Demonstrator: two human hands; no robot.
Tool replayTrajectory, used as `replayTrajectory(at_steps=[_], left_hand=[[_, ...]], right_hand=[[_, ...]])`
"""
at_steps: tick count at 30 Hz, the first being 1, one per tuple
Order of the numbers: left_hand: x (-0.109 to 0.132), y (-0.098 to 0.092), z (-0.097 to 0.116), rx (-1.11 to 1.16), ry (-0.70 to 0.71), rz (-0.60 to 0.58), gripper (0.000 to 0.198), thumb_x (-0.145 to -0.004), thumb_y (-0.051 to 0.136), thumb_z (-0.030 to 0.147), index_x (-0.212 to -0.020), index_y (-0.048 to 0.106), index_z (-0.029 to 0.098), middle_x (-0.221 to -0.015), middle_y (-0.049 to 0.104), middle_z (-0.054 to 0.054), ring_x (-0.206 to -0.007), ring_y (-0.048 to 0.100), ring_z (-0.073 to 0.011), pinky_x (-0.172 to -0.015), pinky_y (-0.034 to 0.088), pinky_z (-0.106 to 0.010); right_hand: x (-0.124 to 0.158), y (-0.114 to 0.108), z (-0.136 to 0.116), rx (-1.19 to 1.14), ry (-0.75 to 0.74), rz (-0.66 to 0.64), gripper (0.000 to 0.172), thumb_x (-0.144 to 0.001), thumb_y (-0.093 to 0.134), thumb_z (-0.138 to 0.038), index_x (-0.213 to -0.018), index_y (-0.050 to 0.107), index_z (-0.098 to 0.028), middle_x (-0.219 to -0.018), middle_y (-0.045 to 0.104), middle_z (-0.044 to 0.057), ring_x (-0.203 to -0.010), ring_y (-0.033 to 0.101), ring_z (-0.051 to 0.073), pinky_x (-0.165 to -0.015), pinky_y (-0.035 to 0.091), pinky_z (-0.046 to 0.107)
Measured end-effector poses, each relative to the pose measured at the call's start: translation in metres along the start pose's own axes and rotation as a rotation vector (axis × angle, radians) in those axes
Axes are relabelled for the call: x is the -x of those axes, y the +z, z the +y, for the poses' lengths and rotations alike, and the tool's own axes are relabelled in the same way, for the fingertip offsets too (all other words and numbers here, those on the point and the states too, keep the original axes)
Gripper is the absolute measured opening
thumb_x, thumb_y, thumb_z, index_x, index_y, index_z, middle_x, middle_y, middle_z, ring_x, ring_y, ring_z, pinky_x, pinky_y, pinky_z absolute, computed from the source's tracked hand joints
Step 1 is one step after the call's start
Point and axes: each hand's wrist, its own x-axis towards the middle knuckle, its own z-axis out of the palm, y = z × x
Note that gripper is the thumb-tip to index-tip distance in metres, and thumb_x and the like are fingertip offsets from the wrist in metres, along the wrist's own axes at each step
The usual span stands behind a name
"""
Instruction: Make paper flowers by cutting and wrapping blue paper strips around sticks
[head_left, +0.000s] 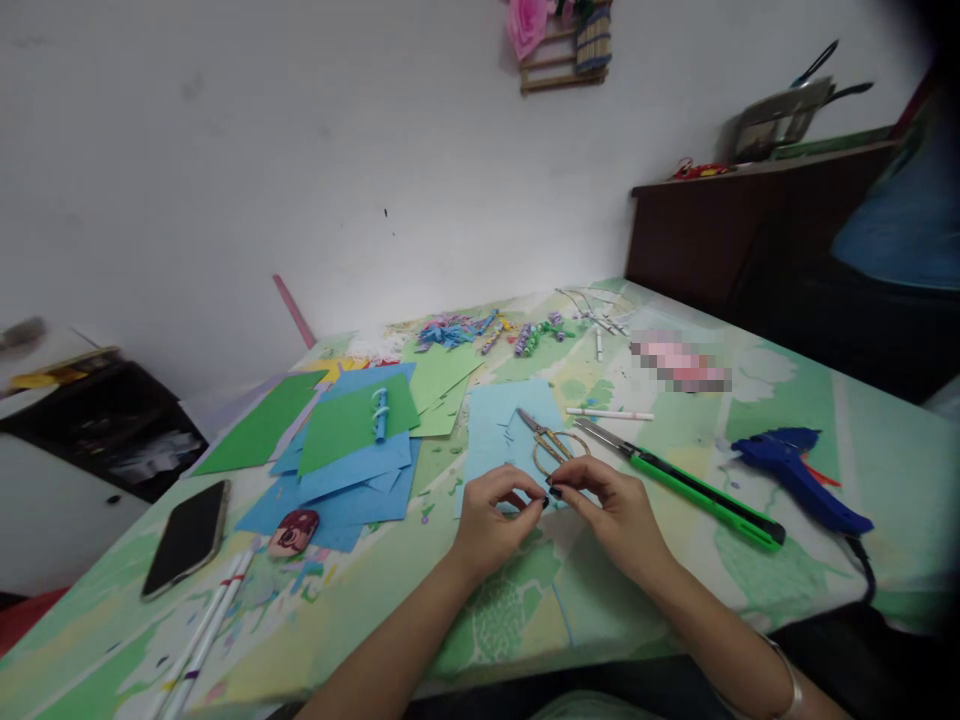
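Grip: my left hand (491,522) and right hand (613,512) both pinch narrow, fingertips meeting on a paper bit (546,493).
Technique: I judge light, even pressure from both sides keeps it from creasing.
Place: over the near edge of the pale blue sheet (495,430), scissors (553,445) just beyond.
Look: tiny, pale, mostly hidden by my fingers; shape unclear.

Both forearms reach forward and converge. The left hand (491,520) and the right hand (611,510) meet fingertip to fingertip, fingers curled in a pinch.
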Motion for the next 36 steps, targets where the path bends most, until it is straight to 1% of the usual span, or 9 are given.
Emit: replayTrajectory(at_steps=[5,11,14,19,24,27,31,33,36], left_hand=[[-0.0005,-0.0008,0.0021,-0.022,0.08,0.013,0.012,-0.066,0.056,0.005,-0.069,0.062,0.014,-0.076,0.061,-0.006,-0.069,0.058,-0.0126,-0.055,0.049,-0.021],[-0.002,-0.0014,0.005,-0.045,0.128,0.032,0.012,-0.067,0.057,0.004,-0.068,0.063,0.015,-0.078,0.061,-0.006,-0.073,0.059,-0.0127,-0.06,0.05,-0.021],[-0.0021,-0.0017,0.0054,-0.045,0.13,0.035,0.011,-0.067,0.058,0.005,-0.068,0.064,0.014,-0.077,0.062,-0.006,-0.073,0.059,-0.0128,-0.06,0.05,-0.021],[-0.0008,-0.0016,0.0056,-0.034,0.116,0.019,0.01,-0.067,0.059,0.005,-0.065,0.063,0.014,-0.076,0.062,-0.006,-0.071,0.059,-0.0126,-0.06,0.05,-0.022],[-0.0002,0.0001,0.0029,-0.007,0.086,0.003,0.011,-0.067,0.058,0.003,-0.067,0.062,0.014,-0.076,0.063,-0.006,-0.069,0.059,-0.0123,-0.054,0.049,-0.02],[-0.0003,0.0004,0.0022,-0.001,0.076,0.003,0.012,-0.066,0.058,0.003,-0.067,0.062,0.014,-0.075,0.063,-0.006,-0.069,0.06,-0.0126,-0.054,0.049,-0.02],[0.0004,0.0001,0.0022,0.015,0.074,-0.002,0.012,-0.067,0.057,0.004,-0.07,0.062,0.014,-0.078,0.064,-0.006,-0.072,0.06,-0.0132,-0.055,0.049,-0.02],[0.0008,0.0001,0.0022,0.014,0.073,-0.003,0.012,-0.068,0.057,0.004,-0.07,0.062,0.014,-0.077,0.064,-0.006,-0.072,0.06,-0.0131,-0.055,0.05,-0.02],[0.0007,0.0002,0.0019,0.007,0.068,-0.004,0.012,-0.067,0.057,0.004,-0.069,0.062,0.014,-0.076,0.064,-0.006,-0.07,0.06,-0.013,-0.055,0.049,-0.02]], right_hand=[[0.0002,0.0001,0.0003,0.025,-0.005,-0.01,0.007,-0.074,0.055,-0.019,-0.078,0.062,-0.018,-0.074,0.063,0.003,-0.07,0.059,0.016,-0.067,0.048,0.028],[0.0007,-0.0005,0.0004,0.032,-0.021,-0.006,0.014,-0.075,0.055,-0.02,-0.085,0.064,-0.019,-0.082,0.066,0.004,-0.074,0.06,0.016,-0.068,0.049,0.028],[0.001,-0.0012,0.0007,0.059,-0.023,0.003,0.012,-0.075,0.055,-0.021,-0.083,0.065,-0.019,-0.08,0.067,0.003,-0.074,0.061,0.016,-0.067,0.049,0.027],[0.0032,-0.0007,0.0016,0.139,-0.068,0.071,0.011,-0.075,0.057,-0.022,-0.082,0.066,-0.021,-0.078,0.068,0.001,-0.072,0.062,0.015,-0.067,0.048,0.026],[0.0058,0.0012,0.0018,0.257,-0.137,0.123,0.011,-0.076,0.056,-0.022,-0.079,0.066,-0.021,-0.073,0.068,0.0,-0.062,0.061,0.013,-0.06,0.047,0.024],[0.0057,0.0015,0.0019,0.246,-0.134,0.113,0.012,-0.077,0.055,-0.022,-0.08,0.066,-0.021,-0.072,0.068,0.0,-0.062,0.062,0.014,-0.06,0.048,0.024],[0.0046,0.0009,0.0013,0.186,-0.118,0.08,0.017,-0.078,0.053,-0.022,-0.089,0.066,-0.021,-0.083,0.069,0.002,-0.071,0.064,0.015,-0.066,0.051,0.025],[0.0042,0.0004,0.0006,0.18,-0.115,0.058,0.018,-0.078,0.052,-0.022,-0.088,0.067,-0.022,-0.083,0.07,0.002,-0.073,0.064,0.015,-0.067,0.051,0.025],[0.0044,0.0002,0.0001,0.192,-0.096,0.068,0.016,-0.077,0.054,-0.022,-0.084,0.068,-0.022,-0.079,0.07,0.001,-0.07,0.065,0.015,-0.063,0.052,0.024]])
